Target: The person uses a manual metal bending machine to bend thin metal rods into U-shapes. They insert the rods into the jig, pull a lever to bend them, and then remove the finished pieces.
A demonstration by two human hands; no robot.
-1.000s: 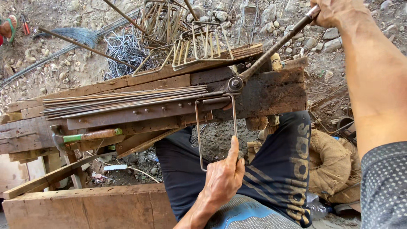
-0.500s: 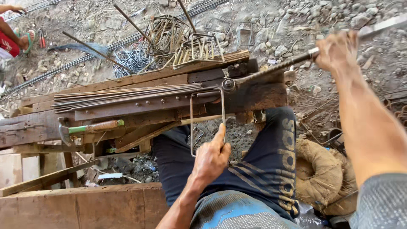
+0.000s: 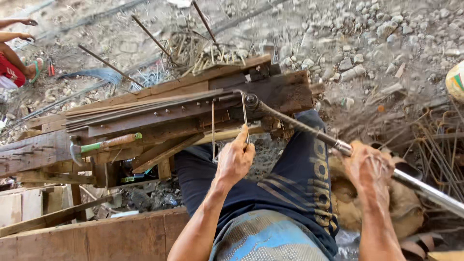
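The left hand (image 3: 235, 158) holds a thin steel rod (image 3: 228, 121) bent into a narrow rectangular loop, its grip closed around the loop's lower end, fingers curled over the wire just below the edge of the wooden counter (image 3: 159, 116). The loop's upper end hooks up onto the counter beside a round pin (image 3: 250, 100) fixed in the dark plank. The right hand (image 3: 368, 170) wraps tightly around a long bending lever (image 3: 309, 129), a ribbed bar running into a shiny metal pipe (image 3: 425, 189), which slants from the pin down toward the lower right. A bundle of straight rods (image 3: 145, 107) lies along the counter top, left of the loop. A hammer (image 3: 99, 145) with a green and orange handle rests on a lower beam at the left. Finished bent loops (image 3: 203, 57) are heaped on the gravel ground beyond the counter. At the far left edge, another person's legs (image 3: 17, 53) show.
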